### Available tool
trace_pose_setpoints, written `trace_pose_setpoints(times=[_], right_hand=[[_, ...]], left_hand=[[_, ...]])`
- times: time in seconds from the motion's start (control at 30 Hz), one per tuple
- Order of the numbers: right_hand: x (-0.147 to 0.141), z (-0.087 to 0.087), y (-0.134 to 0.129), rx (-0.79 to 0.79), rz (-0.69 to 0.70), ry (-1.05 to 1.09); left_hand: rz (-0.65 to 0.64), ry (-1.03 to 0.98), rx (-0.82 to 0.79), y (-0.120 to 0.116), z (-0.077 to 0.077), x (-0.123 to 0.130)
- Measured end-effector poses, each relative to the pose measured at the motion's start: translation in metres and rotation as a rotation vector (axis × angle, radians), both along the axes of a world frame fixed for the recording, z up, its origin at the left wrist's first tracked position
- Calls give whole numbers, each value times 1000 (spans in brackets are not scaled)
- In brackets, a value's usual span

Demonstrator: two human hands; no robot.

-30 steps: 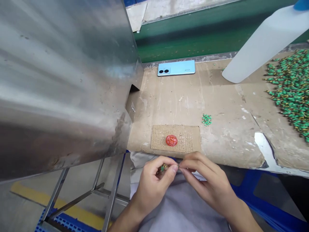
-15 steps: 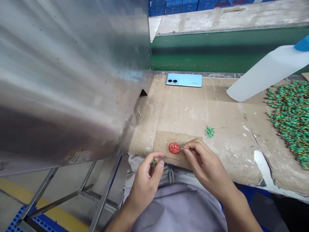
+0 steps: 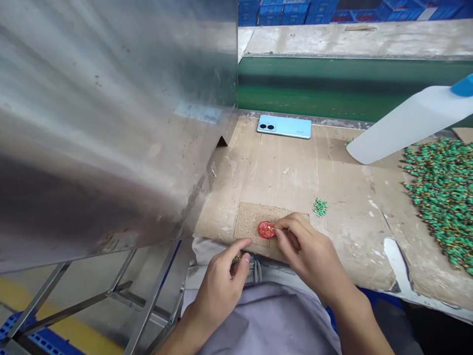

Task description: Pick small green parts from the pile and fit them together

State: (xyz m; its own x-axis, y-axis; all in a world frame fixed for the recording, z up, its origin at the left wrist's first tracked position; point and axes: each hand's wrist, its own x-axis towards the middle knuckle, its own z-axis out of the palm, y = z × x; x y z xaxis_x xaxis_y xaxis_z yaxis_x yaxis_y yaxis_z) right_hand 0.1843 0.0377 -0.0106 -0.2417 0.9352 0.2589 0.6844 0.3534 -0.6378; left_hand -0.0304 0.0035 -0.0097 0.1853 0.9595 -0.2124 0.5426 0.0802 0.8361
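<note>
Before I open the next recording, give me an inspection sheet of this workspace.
Surface: stained cardboard, torn at front right.
Work things: red dish on pad; small pile and large pile of green pieces rightward.
Clutter: phone at back; bottle near large pile.
Left hand: curled around green bits, forefinger and thumb apart.
Right hand: pinching at dish's right edge; contents mostly hidden.
Cables: nothing seen.
Surroundings: metal panel left, green strip and blue crates behind.

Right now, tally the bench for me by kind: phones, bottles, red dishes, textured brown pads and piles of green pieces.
Phone: 1
White bottle: 1
Red dish: 1
Textured brown pad: 1
Piles of green pieces: 2, one large pile and one small pile
Total: 6
</note>
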Motion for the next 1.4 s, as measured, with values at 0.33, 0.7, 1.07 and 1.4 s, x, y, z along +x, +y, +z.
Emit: trace_pose_setpoints(times=[0.33, 0.7, 1.07, 1.4], right_hand=[[2, 0, 1, 40, 23, -85], [37, 5, -6, 13, -162, 55], [48, -12, -5, -45, -261, -89], [43, -21, 7, -33, -268, -162]], left_hand=[[-94, 97, 206, -3, -11, -3], [-108, 111, 254, -5, -21, -6], [-123, 115, 326, -8, -33, -9], [-108, 88, 424, -7, -38, -10]])
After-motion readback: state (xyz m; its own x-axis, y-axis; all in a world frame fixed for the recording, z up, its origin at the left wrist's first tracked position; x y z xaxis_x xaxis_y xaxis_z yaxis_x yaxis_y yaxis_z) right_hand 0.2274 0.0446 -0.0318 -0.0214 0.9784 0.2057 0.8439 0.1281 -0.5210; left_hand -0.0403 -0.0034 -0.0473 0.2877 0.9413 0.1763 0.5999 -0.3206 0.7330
